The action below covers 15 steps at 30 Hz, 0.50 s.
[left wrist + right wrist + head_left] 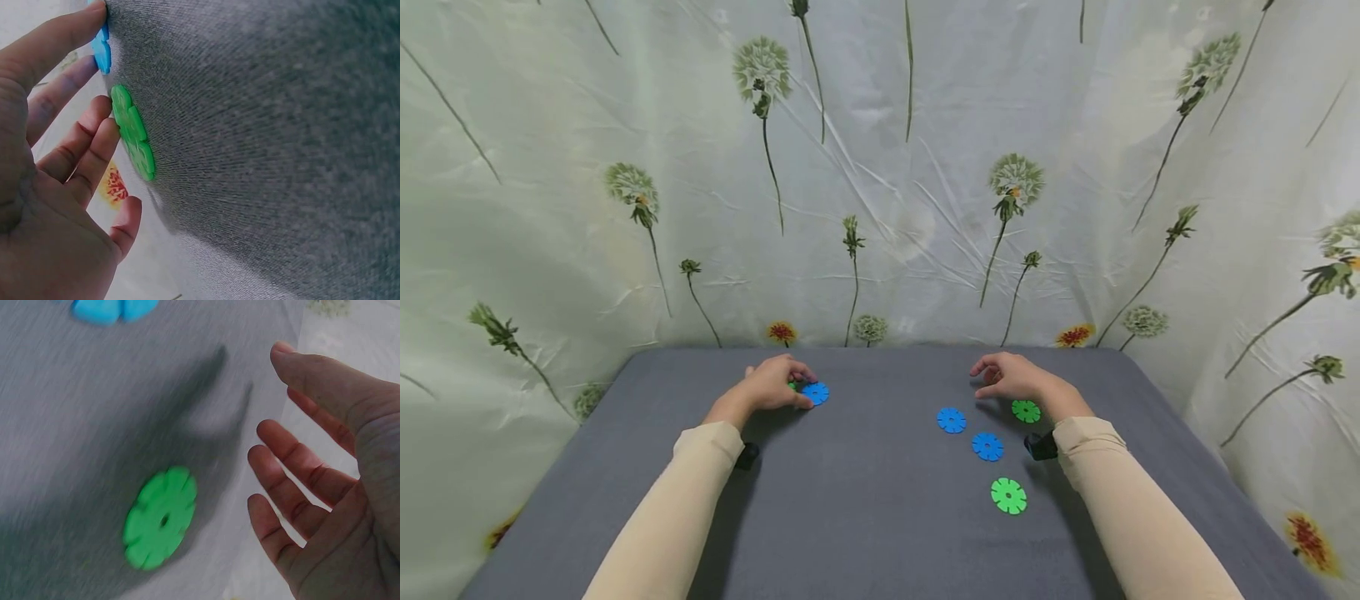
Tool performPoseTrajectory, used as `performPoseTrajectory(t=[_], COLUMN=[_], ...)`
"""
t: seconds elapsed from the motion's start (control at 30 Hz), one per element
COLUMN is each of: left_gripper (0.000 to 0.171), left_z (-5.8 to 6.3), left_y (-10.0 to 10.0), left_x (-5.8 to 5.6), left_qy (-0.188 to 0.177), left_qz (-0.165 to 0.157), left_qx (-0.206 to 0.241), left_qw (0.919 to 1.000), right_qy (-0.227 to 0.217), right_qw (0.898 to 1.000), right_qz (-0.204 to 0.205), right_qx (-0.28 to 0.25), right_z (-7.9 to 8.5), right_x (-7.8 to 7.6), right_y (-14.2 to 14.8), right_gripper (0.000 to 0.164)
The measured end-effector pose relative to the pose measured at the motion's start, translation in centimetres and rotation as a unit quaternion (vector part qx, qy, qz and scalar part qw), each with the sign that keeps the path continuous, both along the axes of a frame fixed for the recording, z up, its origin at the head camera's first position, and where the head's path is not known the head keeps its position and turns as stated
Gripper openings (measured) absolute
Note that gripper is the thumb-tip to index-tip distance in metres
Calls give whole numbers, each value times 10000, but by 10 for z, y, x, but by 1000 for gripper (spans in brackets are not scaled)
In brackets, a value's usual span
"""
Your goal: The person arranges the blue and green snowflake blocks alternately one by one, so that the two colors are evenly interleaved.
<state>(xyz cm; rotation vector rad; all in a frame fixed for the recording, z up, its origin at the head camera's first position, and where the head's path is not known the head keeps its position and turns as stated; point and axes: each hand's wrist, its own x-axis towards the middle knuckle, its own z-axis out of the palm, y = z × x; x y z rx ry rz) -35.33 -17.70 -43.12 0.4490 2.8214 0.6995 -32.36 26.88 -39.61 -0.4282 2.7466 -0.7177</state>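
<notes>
At the far left of the table, my left hand (769,385) holds a notched blue disc (817,393) between thumb and index finger at its edges. A green disc (132,134) lies beside it, close to the other fingertips in the left wrist view and mostly hidden by the hand in the head view. My right hand (1013,379) hovers over the right side with loosely bent fingers and holds nothing. Below its wrist lies a green disc (1026,411), seen whole with its centre hole in the right wrist view.
Two more blue discs, one (951,420) farther back and one (987,447) nearer, lie left of the right wrist. Another green disc (1008,496) sits closer to the front. A grey cloth covers the table (865,517); a dandelion-print curtain (895,167) hangs behind.
</notes>
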Motion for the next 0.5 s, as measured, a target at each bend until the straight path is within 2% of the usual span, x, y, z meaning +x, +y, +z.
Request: performPoseTrajectory(t=[0.27,0.5], left_gripper=[39,44], left_z=[2,0], left_y=[0,1], left_x=[-2,-6], left_qy=[49,36], left_qz=[-109,-271], left_qx=[-114,-92], left_qw=[9999,9996], right_qy=[-23,-232], right_qw=[9995,9987], right_qz=[-245,-376], right_qx=[-200,-239], right_z=[-1,-4], right_x=[13,22], right_y=[36,55], right_gripper=[43,50])
